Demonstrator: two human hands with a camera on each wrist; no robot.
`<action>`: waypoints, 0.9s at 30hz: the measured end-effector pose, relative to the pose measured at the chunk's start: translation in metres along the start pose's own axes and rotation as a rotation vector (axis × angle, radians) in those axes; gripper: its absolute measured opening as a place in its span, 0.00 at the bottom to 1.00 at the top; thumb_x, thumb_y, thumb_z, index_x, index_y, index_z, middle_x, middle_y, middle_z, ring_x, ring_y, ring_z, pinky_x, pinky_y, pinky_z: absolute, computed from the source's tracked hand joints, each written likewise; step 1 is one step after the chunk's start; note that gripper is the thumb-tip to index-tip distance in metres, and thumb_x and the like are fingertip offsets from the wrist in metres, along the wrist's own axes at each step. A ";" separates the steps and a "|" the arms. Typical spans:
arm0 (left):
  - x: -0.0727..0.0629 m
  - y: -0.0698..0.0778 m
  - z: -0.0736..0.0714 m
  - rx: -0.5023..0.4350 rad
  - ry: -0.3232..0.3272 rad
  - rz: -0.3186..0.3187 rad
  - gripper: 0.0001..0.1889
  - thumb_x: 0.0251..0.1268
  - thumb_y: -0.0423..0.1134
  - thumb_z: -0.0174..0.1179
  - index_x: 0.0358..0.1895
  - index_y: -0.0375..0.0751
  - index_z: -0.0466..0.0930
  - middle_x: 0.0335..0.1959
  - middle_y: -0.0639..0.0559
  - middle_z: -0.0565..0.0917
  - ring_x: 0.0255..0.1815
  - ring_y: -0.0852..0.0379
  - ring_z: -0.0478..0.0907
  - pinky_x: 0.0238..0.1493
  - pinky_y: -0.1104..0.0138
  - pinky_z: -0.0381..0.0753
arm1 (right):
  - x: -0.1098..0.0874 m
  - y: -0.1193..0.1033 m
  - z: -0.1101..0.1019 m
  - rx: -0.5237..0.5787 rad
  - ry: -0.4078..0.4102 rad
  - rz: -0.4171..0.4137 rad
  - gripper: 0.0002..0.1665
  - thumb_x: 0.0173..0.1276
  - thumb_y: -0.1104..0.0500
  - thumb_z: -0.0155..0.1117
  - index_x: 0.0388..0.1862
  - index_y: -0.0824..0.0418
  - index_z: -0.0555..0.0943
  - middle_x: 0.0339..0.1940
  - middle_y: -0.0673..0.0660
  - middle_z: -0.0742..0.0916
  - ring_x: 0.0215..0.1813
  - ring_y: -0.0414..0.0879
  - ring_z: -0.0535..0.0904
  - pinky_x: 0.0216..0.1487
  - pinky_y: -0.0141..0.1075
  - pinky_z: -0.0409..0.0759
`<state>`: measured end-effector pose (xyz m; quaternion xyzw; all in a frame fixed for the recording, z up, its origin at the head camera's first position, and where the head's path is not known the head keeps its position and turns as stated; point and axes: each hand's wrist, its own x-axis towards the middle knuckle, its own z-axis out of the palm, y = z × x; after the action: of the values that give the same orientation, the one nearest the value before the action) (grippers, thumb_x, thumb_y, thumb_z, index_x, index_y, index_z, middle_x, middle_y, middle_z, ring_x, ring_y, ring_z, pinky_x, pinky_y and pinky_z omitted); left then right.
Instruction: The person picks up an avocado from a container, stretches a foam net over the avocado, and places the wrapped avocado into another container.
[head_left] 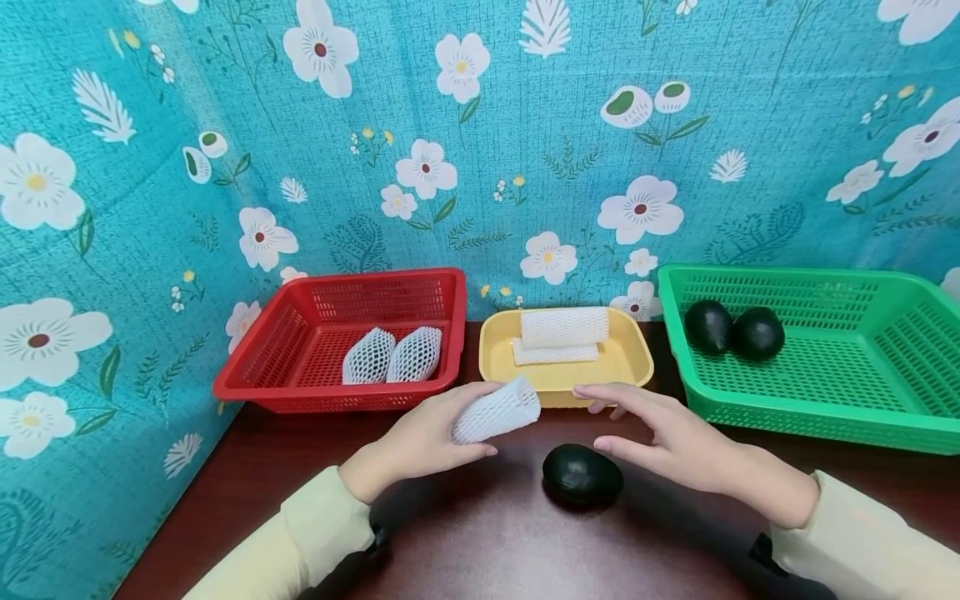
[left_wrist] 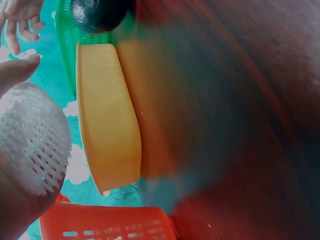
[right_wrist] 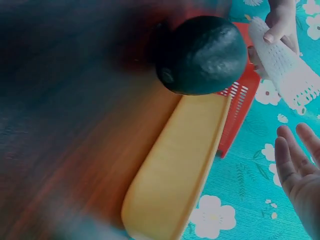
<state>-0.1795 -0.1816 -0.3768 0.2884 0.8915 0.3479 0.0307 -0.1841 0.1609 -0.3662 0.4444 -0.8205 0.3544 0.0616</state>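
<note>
My left hand (head_left: 416, 437) holds a white foam net sleeve (head_left: 497, 412) between thumb and fingers, its open end tilted up to the right. In the left wrist view the mesh of the same sleeve (left_wrist: 37, 137) shows beside the thumb. A dark avocado (head_left: 582, 477) lies on the table between the hands, larger in the right wrist view, where the avocado (right_wrist: 202, 56) overlaps the yellow basin. My right hand (head_left: 678, 442) hovers just right of it, fingers spread and nothing in them; the thumb tip appears close to the avocado's upper right side.
Behind the hands stands a yellow basin (head_left: 628, 362) with white foam sleeves (head_left: 564, 328) in it. Left of it, a red basket (head_left: 270, 402) contains two sleeve-wrapped fruits (head_left: 415, 356). At the right, a green basket (head_left: 847, 415) holds two bare avocados (head_left: 757, 333). A flowered cloth (head_left: 480, 183) hangs behind.
</note>
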 end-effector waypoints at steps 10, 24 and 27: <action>-0.010 -0.010 -0.002 0.022 -0.045 -0.026 0.42 0.56 0.44 0.77 0.75 0.57 0.67 0.65 0.59 0.76 0.57 0.61 0.74 0.56 0.59 0.81 | -0.012 0.007 0.012 0.016 -0.161 0.099 0.47 0.67 0.46 0.75 0.80 0.49 0.63 0.67 0.46 0.77 0.62 0.43 0.76 0.60 0.40 0.79; -0.011 -0.014 0.001 0.044 -0.072 -0.045 0.44 0.55 0.44 0.78 0.76 0.59 0.66 0.65 0.58 0.76 0.57 0.59 0.73 0.56 0.58 0.81 | -0.018 0.020 0.036 0.040 -0.281 0.147 0.60 0.56 0.44 0.82 0.81 0.50 0.60 0.73 0.54 0.74 0.68 0.47 0.74 0.67 0.42 0.75; -0.012 -0.014 0.001 0.053 -0.068 -0.052 0.44 0.54 0.44 0.78 0.76 0.58 0.66 0.65 0.58 0.76 0.57 0.59 0.74 0.56 0.58 0.81 | -0.018 0.022 0.039 0.019 -0.283 0.131 0.59 0.56 0.42 0.82 0.81 0.51 0.61 0.72 0.51 0.74 0.69 0.45 0.73 0.68 0.42 0.74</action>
<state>-0.1766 -0.1955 -0.3884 0.2776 0.9060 0.3133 0.0622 -0.1816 0.1565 -0.4143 0.4358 -0.8448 0.2994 -0.0820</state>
